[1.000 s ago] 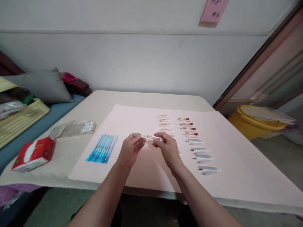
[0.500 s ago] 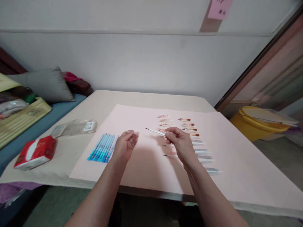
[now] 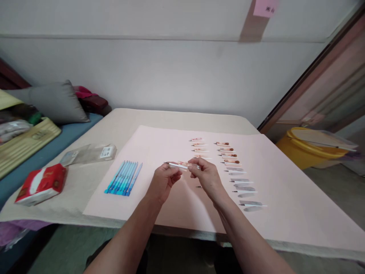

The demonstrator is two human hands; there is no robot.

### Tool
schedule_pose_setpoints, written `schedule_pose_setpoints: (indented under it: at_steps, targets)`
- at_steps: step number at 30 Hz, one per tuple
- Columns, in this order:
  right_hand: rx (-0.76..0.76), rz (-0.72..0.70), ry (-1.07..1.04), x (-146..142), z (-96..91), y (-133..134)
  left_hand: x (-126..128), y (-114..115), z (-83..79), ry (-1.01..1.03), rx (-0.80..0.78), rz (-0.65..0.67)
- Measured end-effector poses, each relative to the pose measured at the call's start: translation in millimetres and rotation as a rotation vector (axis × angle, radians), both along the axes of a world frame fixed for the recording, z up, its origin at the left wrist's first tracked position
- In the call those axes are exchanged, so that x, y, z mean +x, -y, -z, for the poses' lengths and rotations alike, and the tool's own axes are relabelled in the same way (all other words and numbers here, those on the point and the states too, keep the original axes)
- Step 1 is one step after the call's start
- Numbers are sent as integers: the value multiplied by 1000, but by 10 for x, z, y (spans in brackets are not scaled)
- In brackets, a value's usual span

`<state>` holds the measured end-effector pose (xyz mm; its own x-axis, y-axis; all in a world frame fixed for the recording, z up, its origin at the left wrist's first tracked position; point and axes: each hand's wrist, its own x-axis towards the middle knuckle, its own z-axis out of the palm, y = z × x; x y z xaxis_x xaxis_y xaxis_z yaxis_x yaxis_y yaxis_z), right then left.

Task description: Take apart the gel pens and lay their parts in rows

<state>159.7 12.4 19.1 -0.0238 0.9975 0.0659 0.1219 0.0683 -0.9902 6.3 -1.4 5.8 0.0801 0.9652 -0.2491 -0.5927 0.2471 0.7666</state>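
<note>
Both my hands meet above the middle of the pink sheet. My left hand (image 3: 167, 179) is closed, its thumb and fingers pinching the dark-tipped end of a slim white pen refill (image 3: 178, 166). My right hand (image 3: 205, 176) is closed around the other end, with a pale pinkish pen barrel (image 3: 184, 163) beside the refill. The fingers hide where these parts meet. Beyond my right hand lie short pinkish pen parts (image 3: 199, 144) with refills. To its right is a column of brown-topped pen parts (image 3: 228, 149), and nearer me, grey translucent parts (image 3: 242, 188) with white refills.
Several blue pens (image 3: 122, 178) lie side by side on the sheet's left. Left of the pink sheet (image 3: 159, 142) are a clear plastic bag (image 3: 91, 154) and a red tissue pack (image 3: 41, 184). A wall (image 3: 171, 76) stands behind the table. A yellow bin (image 3: 310, 144) is at right.
My right hand has moved left with the refill and my left hand has moved right, so they now meet. The parts behind my right hand show more fully.
</note>
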Motion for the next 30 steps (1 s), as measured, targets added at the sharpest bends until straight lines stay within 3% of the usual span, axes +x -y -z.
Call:
schedule_pose_setpoints:
  at_steps: [6,13,23,30]
  targets:
    - [-3,-25,7,-5,-6,-1,-2,-19,2,-15,-15,-38]
    - [51,46,65,-4,30,-4,25,-2,19,-35,-26,-30]
    - [-100,-99,-85,-62,85,28,126,43,56,-53,43,-13]
    - [-104,-138,-127,-21,129,-21,139,59,67,-72,43,17]
